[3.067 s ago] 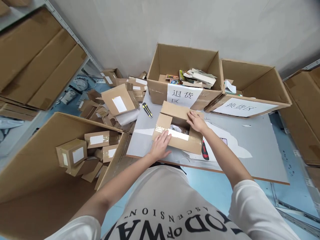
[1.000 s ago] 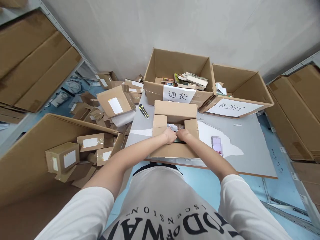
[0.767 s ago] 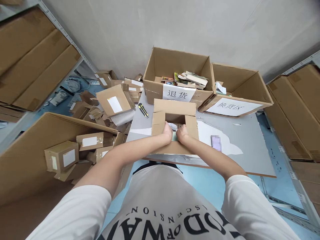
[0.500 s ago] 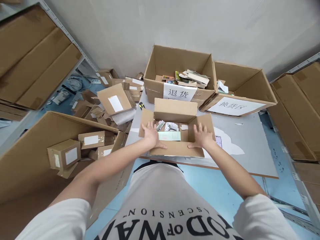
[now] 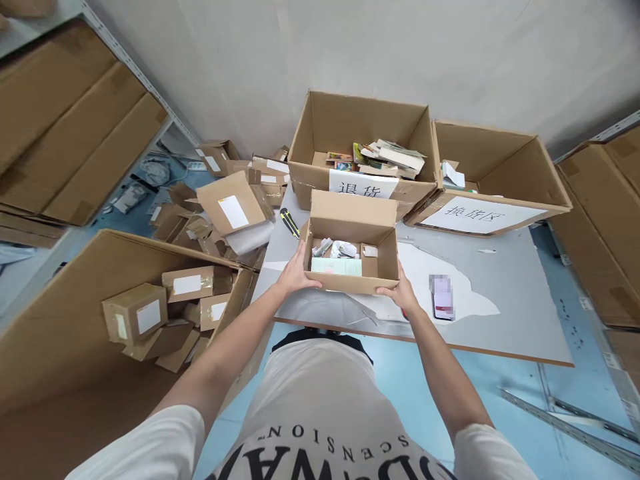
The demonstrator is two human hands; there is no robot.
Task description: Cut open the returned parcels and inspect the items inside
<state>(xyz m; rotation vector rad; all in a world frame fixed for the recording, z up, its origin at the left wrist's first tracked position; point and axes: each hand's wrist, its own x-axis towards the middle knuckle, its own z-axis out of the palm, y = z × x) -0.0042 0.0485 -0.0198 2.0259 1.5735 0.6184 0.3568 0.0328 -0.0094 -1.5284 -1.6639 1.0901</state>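
Wall: plain grey-white, bare, fills the top of view.
Floor: light blue, smooth; dark specks at right.
Table: grey top w/ brown edge, set against the wall.
Shelving, left: grey metal rack w/ flat brown cartons on it.
Shelving, right: metal rail, cartons stacked below.
Big carton, left: open, beside the table, small labelled parcels inside.
Floor pile: loose cardboard boxes + scraps btwn rack and table.
Metal strip: lies on floor, lower right.
Light: even, soft, no hard shadows.
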